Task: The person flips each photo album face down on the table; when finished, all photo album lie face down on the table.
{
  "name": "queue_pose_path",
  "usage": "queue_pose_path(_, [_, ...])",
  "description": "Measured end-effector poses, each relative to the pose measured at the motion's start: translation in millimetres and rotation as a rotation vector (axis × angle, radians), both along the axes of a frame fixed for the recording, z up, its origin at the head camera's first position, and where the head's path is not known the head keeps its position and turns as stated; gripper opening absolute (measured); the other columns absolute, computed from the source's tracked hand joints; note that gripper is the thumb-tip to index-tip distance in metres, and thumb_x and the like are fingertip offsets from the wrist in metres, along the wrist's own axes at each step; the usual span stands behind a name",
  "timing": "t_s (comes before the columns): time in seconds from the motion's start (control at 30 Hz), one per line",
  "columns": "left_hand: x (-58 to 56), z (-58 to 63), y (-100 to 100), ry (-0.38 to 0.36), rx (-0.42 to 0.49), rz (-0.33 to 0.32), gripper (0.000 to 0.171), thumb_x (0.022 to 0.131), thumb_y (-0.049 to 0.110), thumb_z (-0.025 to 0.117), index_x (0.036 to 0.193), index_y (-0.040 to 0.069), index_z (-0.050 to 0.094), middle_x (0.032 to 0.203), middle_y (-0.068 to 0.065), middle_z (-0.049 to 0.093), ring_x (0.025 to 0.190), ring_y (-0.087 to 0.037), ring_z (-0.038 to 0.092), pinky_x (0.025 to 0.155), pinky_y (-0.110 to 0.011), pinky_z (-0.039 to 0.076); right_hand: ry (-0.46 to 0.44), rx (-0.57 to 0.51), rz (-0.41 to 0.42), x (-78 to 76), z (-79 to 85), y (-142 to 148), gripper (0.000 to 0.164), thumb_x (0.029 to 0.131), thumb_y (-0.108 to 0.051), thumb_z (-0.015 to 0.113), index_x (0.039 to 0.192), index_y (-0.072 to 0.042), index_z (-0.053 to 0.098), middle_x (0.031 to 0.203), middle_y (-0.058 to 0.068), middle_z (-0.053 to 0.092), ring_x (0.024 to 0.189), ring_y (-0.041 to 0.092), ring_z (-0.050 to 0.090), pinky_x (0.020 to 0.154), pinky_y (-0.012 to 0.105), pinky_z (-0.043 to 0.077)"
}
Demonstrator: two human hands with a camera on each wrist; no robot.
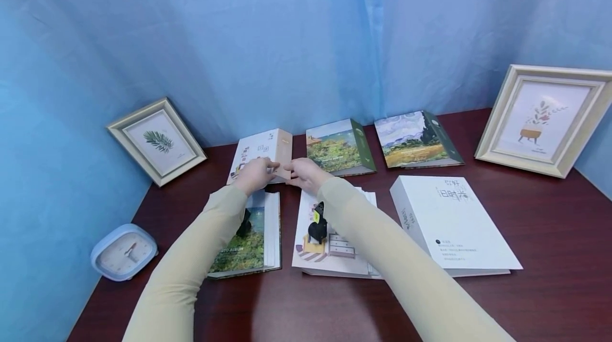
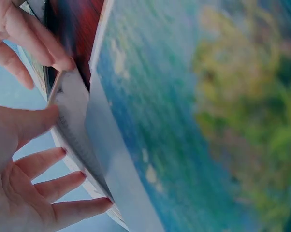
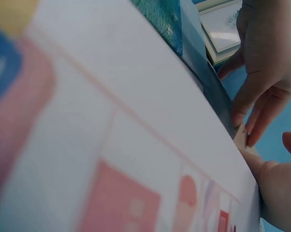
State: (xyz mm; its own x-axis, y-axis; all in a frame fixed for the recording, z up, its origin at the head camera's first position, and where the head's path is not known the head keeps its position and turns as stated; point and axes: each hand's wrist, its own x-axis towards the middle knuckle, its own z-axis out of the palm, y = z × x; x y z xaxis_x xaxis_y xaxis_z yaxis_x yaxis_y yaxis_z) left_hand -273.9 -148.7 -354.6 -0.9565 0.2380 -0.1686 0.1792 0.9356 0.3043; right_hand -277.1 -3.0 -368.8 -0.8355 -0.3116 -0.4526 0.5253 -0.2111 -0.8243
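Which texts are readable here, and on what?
"OTO ALBUM": front-left album, start covered.
"ALBUM": back-middle album, faint.
"你好 旧时光": white book at right.
Too small or blurred: its spine and lower lines, clock, back-left album, yellow tag, left frame, right frame.

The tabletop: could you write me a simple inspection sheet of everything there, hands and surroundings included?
Surface: dark red-brown table, with glare near the front.
Job's things: white album with a peach spine, in the back row at left.
Clutter: five other albums, a blue clock at far left, a leaf picture at left and a plant picture at right, both framed.
Hands: left hand and right hand are close together at the peach spine; whether they grip is unclear.
Cables: nothing seen.
Surroundings: blue curtain.
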Motion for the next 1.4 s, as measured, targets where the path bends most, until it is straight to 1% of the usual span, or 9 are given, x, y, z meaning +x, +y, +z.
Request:
queue_pose_path(0.2, [-3.4,0.1,-2,-0.019,-0.020,-0.007,0.038,0.097,0.019,0.053,0.134,0.010,0.055,0.136,-0.016,0.053,0.095,-0.023,0.059,0.072,-0.032,0.045,-0.015,-0.032,-0.003,0.1,7.2,1,0.058,0.099,-0.004,0.045,0.150,-0.001,0.019,0.150,0.021,0.028,0.137,0.030,0.035,0.108,0.034,0.037])
queue_pose_path(0.37, [-2.7,0.5,-5,-0.043,0.014,0.028,0.042,0.097,0.021,0.053,0.137,0.008,0.052,0.141,-0.017,0.049,0.069,-0.019,0.054,0.063,-0.030,0.043,-0.026,-0.076,0.003,2.4,13.3,3,0.059,0.098,-0.002,0.044,0.151,-0.004,0.018,0.149,0.021,0.030,0.136,0.031,0.037,0.110,0.034,0.036])
queue_pose_path(0.53, [2.1,2.0,-10,-0.022,0.065,0.060,0.045,0.097,0.023,0.054,0.136,0.003,0.051,0.138,-0.018,0.051,0.106,-0.029,0.061,0.087,-0.040,0.050,-0.012,-0.098,0.028,5.5,18.3,8,0.058,0.098,0.001,0.043,0.151,-0.003,0.018,0.149,0.023,0.030,0.136,0.033,0.036,0.111,0.037,0.034])
queue_pose_path(0.63, [4.4,6.5,-12,0.001,0.112,0.074,0.045,0.097,0.024,0.054,0.137,0.003,0.050,0.113,-0.018,0.064,0.079,-0.024,0.062,0.073,-0.036,0.051,0.018,-0.086,0.061,8.4,24.2,15,0.056,0.098,0.000,0.042,0.150,-0.003,0.020,0.149,0.024,0.030,0.137,0.034,0.035,0.112,0.038,0.033])
queue_pose_path(0.77, [8.0,13.1,-14,0.027,0.162,0.065,0.044,0.098,0.024,0.053,0.138,0.005,0.049,0.075,-0.014,0.057,0.049,-0.017,0.037,0.053,-0.030,0.037,0.062,-0.048,0.109,14.0,32.1,26,0.053,0.099,-0.002,0.041,0.149,-0.001,0.022,0.150,0.023,0.029,0.138,0.035,0.033,0.112,0.040,0.032])
queue_pose_path(0.9, [13.8,15.5,-16,0.040,0.231,0.047,0.044,0.099,0.025,0.051,0.139,0.006,0.048,0.109,-0.018,0.064,0.084,-0.026,0.063,0.067,-0.034,0.049,0.085,0.026,0.141,21.9,37.6,38,0.052,0.099,-0.005,0.043,0.148,-0.003,0.026,0.150,0.020,0.031,0.137,0.035,0.034,0.111,0.041,0.033])
queue_pose_path(1.03, [22.3,14.0,-19,0.009,0.318,0.044,0.046,0.099,0.027,0.050,0.141,0.008,0.045,0.144,-0.015,0.045,0.130,-0.034,0.045,0.096,-0.046,0.047,0.105,0.132,0.185,31.5,40.8,51,0.052,0.098,-0.008,0.048,0.147,-0.005,0.030,0.149,0.018,0.034,0.136,0.034,0.036,0.110,0.042,0.035])
queue_pose_path(1.2, [33.5,9.6,-19,-0.046,0.424,0.040,0.048,0.099,0.028,0.050,0.143,0.011,0.041,0.146,-0.016,0.042,0.130,-0.033,0.045,0.099,-0.048,0.044,0.147,0.293,0.256,46.4,43.4,70,0.056,0.097,-0.014,0.054,0.147,-0.006,0.031,0.147,0.016,0.037,0.135,0.033,0.039,0.109,0.042,0.037])
queue_pose_path(1.4, [48.6,-1.7,-16,-0.107,0.502,0.024,0.051,0.100,0.027,0.049,0.146,0.009,0.037,0.144,-0.018,0.043,0.130,-0.034,0.045,0.099,-0.048,0.044,0.155,0.435,0.353,67.4,44.7,96,0.061,0.095,-0.019,0.057,0.148,-0.007,0.028,0.153,0.016,0.025,0.140,0.038,0.025,0.112,0.046,0.031])
